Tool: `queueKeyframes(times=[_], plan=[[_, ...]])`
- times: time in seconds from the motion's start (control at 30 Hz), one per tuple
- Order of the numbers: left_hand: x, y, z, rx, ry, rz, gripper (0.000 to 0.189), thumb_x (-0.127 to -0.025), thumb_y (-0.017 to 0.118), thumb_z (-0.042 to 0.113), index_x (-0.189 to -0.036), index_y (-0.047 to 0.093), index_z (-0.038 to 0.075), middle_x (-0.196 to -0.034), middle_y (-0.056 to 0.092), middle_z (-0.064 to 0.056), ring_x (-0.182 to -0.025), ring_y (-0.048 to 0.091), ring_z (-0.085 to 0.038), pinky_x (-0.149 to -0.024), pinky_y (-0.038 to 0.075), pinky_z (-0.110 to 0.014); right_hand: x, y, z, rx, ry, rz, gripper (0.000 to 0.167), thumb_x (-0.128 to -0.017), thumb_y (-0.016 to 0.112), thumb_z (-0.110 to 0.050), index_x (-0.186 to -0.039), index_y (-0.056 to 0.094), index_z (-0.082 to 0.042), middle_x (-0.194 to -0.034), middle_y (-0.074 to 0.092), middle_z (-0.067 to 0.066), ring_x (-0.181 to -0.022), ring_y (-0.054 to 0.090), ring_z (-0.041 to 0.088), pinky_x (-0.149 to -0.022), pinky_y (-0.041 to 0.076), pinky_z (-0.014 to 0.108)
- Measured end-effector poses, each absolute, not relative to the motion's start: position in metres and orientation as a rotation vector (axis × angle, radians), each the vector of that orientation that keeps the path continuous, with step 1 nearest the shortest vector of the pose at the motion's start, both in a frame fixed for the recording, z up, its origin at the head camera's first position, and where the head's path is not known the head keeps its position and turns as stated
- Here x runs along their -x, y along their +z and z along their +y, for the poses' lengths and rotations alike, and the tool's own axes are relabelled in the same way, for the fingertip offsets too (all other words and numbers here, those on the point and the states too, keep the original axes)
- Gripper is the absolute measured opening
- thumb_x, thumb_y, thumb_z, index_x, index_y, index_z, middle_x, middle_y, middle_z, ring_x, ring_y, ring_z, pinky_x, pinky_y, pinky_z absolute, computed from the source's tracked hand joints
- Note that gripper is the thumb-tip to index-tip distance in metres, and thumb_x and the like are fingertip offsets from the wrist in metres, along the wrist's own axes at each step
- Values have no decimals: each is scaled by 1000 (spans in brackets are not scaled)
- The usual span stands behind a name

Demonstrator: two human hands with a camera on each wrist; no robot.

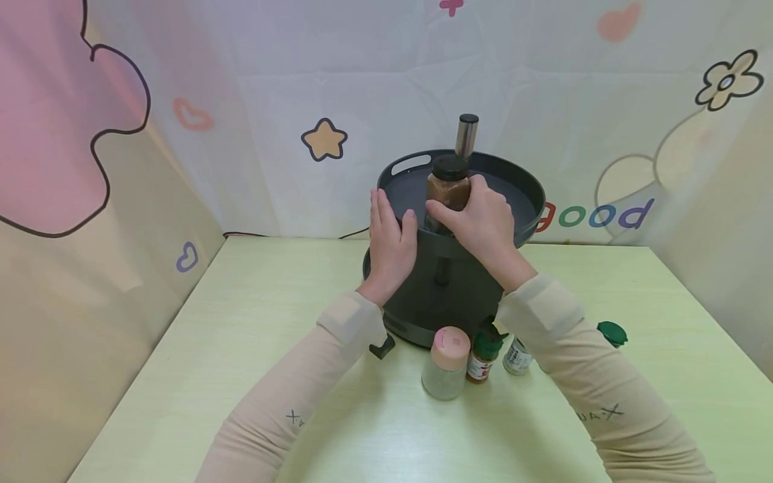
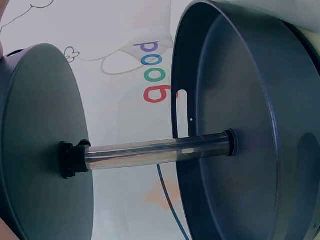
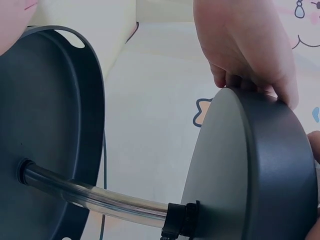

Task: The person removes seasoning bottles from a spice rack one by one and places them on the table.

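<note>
My right hand (image 1: 486,221) grips a jar of brown contents (image 1: 448,193) with a black lid, thumb on one side and fingers on the other. The jar is upright at the front of the upper tray (image 1: 510,184) of a dark round two-tier rack; its base is hidden behind the rim. My left hand (image 1: 391,248) rests against the left side of that tray, fingers fairly straight. In the right wrist view, the left hand (image 3: 245,45) touches the tray's side wall. Below is the lower tray (image 2: 220,60), joined to the upper one by a metal pole (image 2: 140,154).
Before the rack stand a pink-lidded glass jar (image 1: 443,376), a green-capped spice bottle (image 1: 480,362) and a small labelled white jar (image 1: 517,359). Another green cap (image 1: 612,333) shows beyond my right sleeve. A small black piece (image 1: 382,347) lies near the rack's left front.
</note>
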State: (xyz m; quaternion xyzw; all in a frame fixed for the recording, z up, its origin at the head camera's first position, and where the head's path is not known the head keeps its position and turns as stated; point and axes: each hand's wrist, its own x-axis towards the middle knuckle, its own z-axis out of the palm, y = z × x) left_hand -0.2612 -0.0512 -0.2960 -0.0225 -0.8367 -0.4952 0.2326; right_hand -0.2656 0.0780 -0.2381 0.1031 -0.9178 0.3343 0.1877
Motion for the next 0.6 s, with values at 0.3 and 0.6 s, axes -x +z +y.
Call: queueKeyframes(times=[0.3, 0.6], plan=[[260, -295, -51, 66, -1350, -2308, 63, -93, 31, 33, -142, 4, 3, -150, -3, -6, -138, 0, -18, -111, 11, -40, 266, -240, 78, -304, 1005, -2463, 52, -74, 63, -41, -105, 50, -2, -90, 62, 13, -79, 57, 24, -64, 45, 36], [261, -295, -51, 64, -1365, -2306, 63, -93, 31, 34, -142, 3, 4, -150, -4, -5, -138, 0, -17, -112, 11, -39, 267, -242, 80, -327, 1046, -2339, 49, -76, 60, -39, -105, 50, -1, -89, 60, 13, -78, 56, 22, -64, 46, 34]])
